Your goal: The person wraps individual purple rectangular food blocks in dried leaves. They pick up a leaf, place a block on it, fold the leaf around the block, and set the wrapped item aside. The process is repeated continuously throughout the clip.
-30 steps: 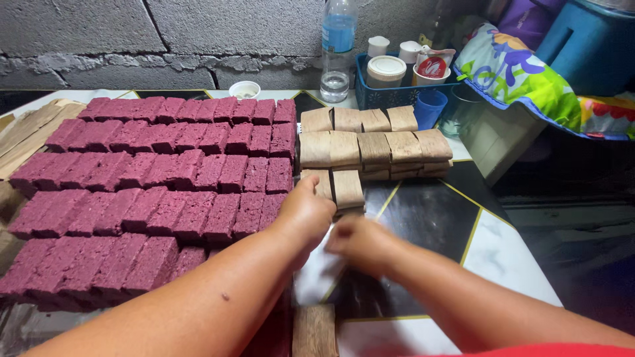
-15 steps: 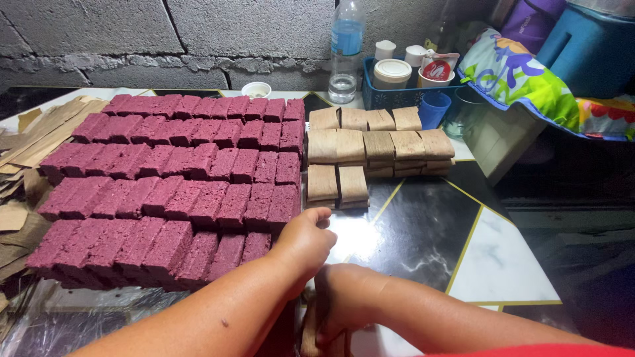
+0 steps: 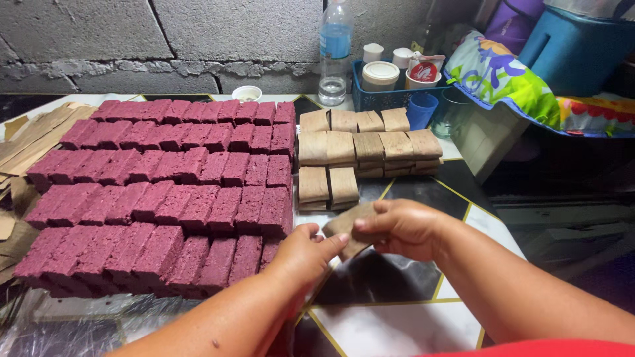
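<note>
Both hands met above the dark marbled tabletop [image 3: 410, 277] with its thin gold lines, just in front of the purple blocks: the right hand [image 3: 403, 228] pinched a brown leaf strip [image 3: 349, 225] between thumb and fingers, and the left hand [image 3: 305, 254] touched the strip's lower end with its fingertips, so the two hands were closed together on the one piece. The strip was flat, dull tan-brown, dry-looking and roughly rectangular, tilted with one corner up, held clear of the tabletop and near the nearest wrapped bundles. To the left lay rows of deep magenta cake blocks [image 3: 165, 185], crumbly on top, packed edge to edge on clear plastic sheeting [image 3: 79, 311]. Behind the hands stood wrapped brown parcels [image 3: 360, 149], folded square and stacked in short rows, two of them set forward of the rest. More loose leaf strips [image 3: 30, 142] lay at the far left edge. Along the grey block wall [image 3: 165, 33] stood a clear plastic bottle [image 3: 335, 53] with a blue label band, a small white cup [image 3: 247, 93], and a dark blue basket [image 3: 390, 96] holding white-lidded jars and a tub with a red-and-white label; a blue cup [image 3: 422, 109] stood just beside it, and a bright flowered cloth [image 3: 509, 79] lay at the right under a blue box [image 3: 575, 46]
</note>
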